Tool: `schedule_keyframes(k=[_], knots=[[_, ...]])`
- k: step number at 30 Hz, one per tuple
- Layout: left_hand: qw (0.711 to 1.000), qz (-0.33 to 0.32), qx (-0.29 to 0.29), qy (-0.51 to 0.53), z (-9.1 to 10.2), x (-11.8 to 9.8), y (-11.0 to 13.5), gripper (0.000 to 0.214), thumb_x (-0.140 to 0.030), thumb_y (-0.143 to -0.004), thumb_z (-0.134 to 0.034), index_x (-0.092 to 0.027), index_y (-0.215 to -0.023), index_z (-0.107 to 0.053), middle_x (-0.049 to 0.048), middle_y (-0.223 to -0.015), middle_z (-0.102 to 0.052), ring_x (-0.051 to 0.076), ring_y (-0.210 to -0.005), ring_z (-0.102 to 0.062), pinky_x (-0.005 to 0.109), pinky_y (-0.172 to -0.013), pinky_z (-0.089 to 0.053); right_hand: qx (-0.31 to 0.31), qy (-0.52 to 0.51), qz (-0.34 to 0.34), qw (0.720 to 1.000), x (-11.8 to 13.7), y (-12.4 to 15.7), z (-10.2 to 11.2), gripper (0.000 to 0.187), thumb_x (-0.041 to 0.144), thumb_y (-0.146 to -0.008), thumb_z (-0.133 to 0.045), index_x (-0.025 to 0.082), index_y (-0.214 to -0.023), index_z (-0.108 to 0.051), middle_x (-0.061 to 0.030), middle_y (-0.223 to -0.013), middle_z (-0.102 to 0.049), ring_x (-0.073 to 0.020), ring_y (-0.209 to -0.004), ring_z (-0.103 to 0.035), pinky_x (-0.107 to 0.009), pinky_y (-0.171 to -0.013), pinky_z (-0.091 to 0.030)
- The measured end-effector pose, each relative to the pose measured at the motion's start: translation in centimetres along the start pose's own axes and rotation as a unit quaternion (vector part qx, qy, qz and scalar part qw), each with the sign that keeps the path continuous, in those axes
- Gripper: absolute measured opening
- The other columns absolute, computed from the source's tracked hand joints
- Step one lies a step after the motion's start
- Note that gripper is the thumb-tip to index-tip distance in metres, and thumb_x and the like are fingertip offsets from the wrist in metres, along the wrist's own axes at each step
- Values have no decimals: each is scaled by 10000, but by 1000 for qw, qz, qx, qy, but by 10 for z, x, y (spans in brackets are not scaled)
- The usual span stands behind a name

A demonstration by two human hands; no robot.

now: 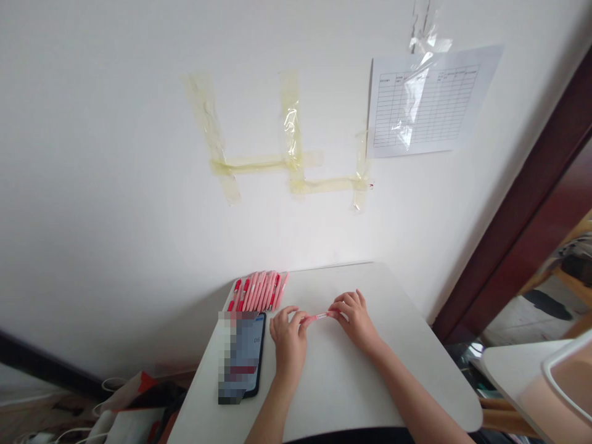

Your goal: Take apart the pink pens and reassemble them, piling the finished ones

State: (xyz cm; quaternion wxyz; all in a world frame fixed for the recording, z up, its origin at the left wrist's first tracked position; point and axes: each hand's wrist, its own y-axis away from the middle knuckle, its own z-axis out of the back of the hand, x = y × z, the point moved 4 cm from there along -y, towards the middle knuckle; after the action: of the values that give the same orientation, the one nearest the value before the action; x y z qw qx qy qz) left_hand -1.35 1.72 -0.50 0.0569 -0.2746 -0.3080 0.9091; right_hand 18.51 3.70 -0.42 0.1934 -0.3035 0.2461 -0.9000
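Pinched a slim pink plastic pen (319, 317) by both ends, roughly level, over the far half of the white rounded worktop (333, 382). Closed the left hand (287, 338) on the pen's left end, fingers (289, 310) curled in tight around it. Closed the right hand (355, 319) on the other end, fingertips bunched over the tip. Could not tell whether the pen touched the surface or hung just above it.

Left a row of pink pens with red caps (259, 291) lying side by side at the far left corner, hard against the wall, near the left hand but clear of it. Kept a dark smartphone (252, 354) flat along the left edge, just beside the left wrist, screen lit.

Showed, on the white wall behind, strips of yellowish tape (291, 142) crossing one another, and to their right a printed paper sheet with a grid (430, 105) under crumpled clear film.
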Motion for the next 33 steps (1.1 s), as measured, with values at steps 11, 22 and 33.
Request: schedule_keyframes(k=[11, 22, 33], knots=[[1000, -2, -6, 12, -3, 1, 1, 114, -288, -887, -624, -255, -855, -729, 74, -1114, -675, 256, -1056, -612, 511, -1013, -436, 26, -15, -2, 1000, 0, 0, 0, 76, 302, -953, -638, 314, -1018, -675, -5, -960, -688, -224, -1063, -608, -648, -1182, -209], [1000, -11, -5, -1, 0, -5, 2, 127, -240, -871, -617, -242, -815, -731, 83, -1114, -618, 262, -1101, -583, 562, -1049, -428, 38, 16, -12, 999, 3, 0, -3, 139, 341, -1004, -551, 284, -963, -671, -19, -977, -671, -219, -1061, -587, -612, -1172, -262], [1000, -9, 12, -17, 1, -8, 0, 67, -268, -821, -701, -267, -848, -763, 81, -1159, -648, 289, -1160, -556, 589, -1081, -376, -3, 33, -23, 999, 0, 0, 1, 232, 306, -1040, -434, 268, -958, -648, -48, -1017, -656, -234, -1065, -551, -614, -1153, -279]])
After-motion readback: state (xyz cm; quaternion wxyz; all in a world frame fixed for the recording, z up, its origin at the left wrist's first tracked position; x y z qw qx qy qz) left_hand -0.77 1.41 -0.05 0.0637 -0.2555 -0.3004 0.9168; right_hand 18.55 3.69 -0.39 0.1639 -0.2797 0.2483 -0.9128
